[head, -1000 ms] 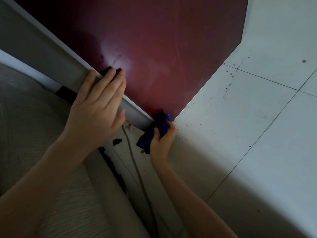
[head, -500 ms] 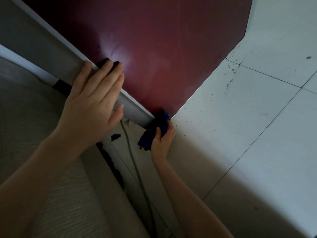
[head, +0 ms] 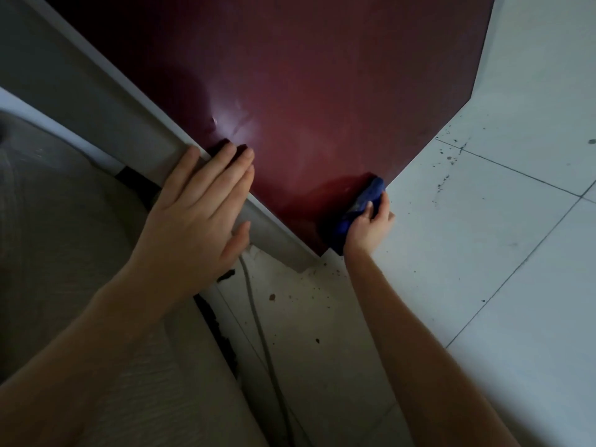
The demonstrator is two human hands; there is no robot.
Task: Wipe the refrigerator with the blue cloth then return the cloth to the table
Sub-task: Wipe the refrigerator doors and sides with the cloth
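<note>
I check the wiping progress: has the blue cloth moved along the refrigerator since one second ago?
Yes. The blue cloth left the refrigerator's bottom corner and now sits along the door's lower edge beside the floor tiles.

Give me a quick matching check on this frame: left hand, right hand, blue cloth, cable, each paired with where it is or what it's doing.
Things:
1. left hand
2. right hand
3. blue cloth
4. cable

States:
A. pressed against the dark red refrigerator door near its bottom edge
B. lying along the tiled floor
C. flat and open on the door's grey side edge
D. gripping the cloth

Pairs: 1-C, 2-D, 3-A, 4-B
</note>
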